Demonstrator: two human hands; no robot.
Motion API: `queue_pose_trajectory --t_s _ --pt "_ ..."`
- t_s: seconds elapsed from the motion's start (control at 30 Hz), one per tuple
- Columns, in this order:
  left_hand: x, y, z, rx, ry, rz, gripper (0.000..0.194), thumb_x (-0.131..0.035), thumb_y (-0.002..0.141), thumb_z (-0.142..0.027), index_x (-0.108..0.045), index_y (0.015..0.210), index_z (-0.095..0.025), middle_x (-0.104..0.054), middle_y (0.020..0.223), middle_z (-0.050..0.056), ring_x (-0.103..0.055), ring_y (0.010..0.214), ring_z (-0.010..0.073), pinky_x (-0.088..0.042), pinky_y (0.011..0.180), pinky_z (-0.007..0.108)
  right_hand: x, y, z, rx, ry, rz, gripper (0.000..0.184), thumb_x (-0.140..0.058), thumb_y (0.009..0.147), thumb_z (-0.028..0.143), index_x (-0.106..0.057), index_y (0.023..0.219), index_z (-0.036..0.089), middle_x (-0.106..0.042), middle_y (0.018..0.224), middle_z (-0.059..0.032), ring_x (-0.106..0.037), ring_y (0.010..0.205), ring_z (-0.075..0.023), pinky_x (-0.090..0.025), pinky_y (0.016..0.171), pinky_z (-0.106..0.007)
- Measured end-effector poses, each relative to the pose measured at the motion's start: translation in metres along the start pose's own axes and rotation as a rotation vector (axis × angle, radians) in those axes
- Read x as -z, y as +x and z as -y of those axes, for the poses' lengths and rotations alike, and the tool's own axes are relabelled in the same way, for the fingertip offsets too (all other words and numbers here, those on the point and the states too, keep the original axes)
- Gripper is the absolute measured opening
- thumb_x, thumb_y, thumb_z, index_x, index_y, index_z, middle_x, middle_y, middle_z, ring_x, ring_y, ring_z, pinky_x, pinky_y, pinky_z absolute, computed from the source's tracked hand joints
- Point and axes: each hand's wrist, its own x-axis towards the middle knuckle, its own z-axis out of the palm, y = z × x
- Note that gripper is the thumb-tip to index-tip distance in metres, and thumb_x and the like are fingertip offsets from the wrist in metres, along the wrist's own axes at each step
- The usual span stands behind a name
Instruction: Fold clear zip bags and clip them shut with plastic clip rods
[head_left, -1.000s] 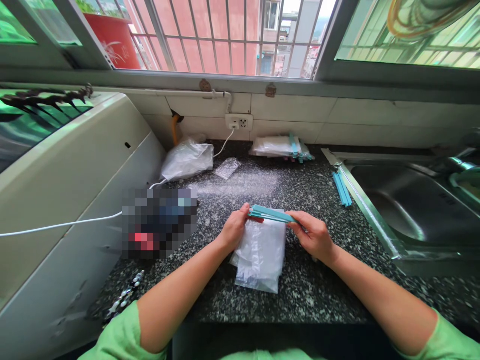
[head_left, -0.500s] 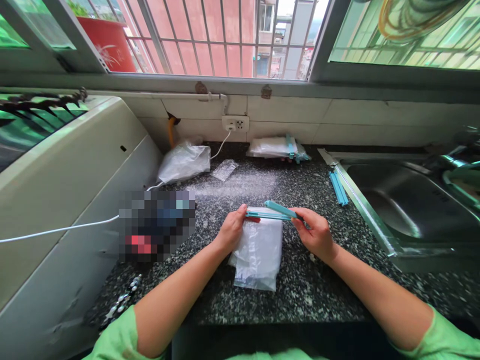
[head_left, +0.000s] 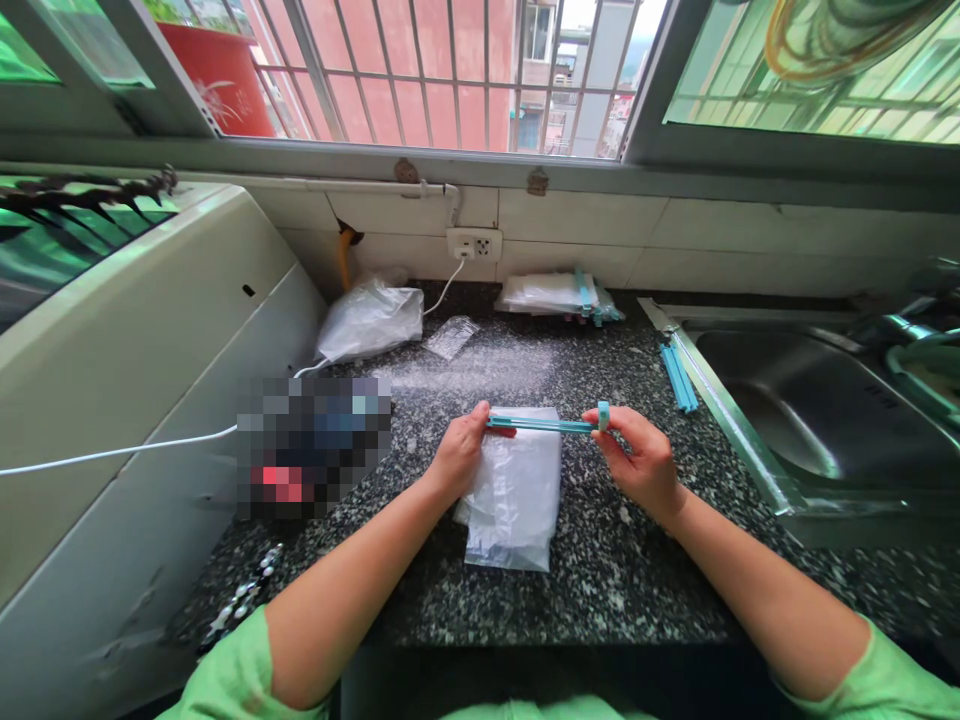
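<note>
A stack of clear plastic bags [head_left: 514,500] lies on the counter between my hands. Across its top edge runs a thin blue bag clip [head_left: 536,425]. My left hand [head_left: 461,450] pinches the clip's left end, where a bit of red shows underneath. At the other end, my right hand [head_left: 637,455] has its thumb and fingertips closed on the clip. A short, light blue piece stands up there at the fingertips; whether it is the clip's arm seen end-on or a separate part, I cannot tell.
More blue clips [head_left: 679,378] lie beside the steel sink [head_left: 780,400]. Bagged packs with blue clips [head_left: 555,293] rest by the wall. At left are a crumpled plastic bag [head_left: 375,320], a small clear packet [head_left: 451,337], a blurred-out object [head_left: 315,445] and a white cable [head_left: 120,455].
The blue strip that slanted above the clip has swung away from the bags; only a short upright piece shows at my right fingertips. My left hand keeps its hold.
</note>
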Motion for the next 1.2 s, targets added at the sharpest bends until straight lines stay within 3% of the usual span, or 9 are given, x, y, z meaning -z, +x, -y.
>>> queue_pose_trajectory --t_s 0.53,0.83,1.2 --pt "0.006 0.005 -0.002 0.009 -0.087 -0.066 0.053 -0.044 0.077 -0.055 -0.063 0.048 -0.015 -0.059 0.050 0.003 -0.049 0.052 0.0137 -0.039 0.061 0.027 0.008 0.000 -0.006 -0.042 -0.003 -0.046 0.018 -0.053 0.083 0.016 -0.062 0.098 0.021 -0.069 0.091 -0.0066 -0.065 0.086 -0.0192 -0.053 0.076 -0.035" --pt "0.009 0.006 -0.004 0.016 -0.084 -0.136 0.051 -0.045 0.077 -0.053 -0.061 0.045 -0.016 -0.057 0.049 0.002 -0.045 0.050 0.0129 -0.038 0.058 0.027 0.007 -0.002 -0.004 -0.221 0.115 -0.077 0.016 -0.053 0.084 0.022 -0.062 0.098 0.021 -0.069 0.094 -0.0069 -0.066 0.086 -0.0194 -0.054 0.079 -0.036" --pt "0.011 0.006 -0.012 0.016 -0.132 -0.192 0.047 -0.044 0.080 -0.047 -0.064 0.050 -0.017 -0.055 0.050 0.001 -0.046 0.051 0.0129 -0.039 0.062 0.027 0.008 0.000 -0.006 -0.374 0.342 -0.094 0.015 -0.060 0.080 0.028 -0.064 0.093 0.020 -0.068 0.092 -0.0056 -0.066 0.077 -0.0171 -0.057 0.068 -0.032"
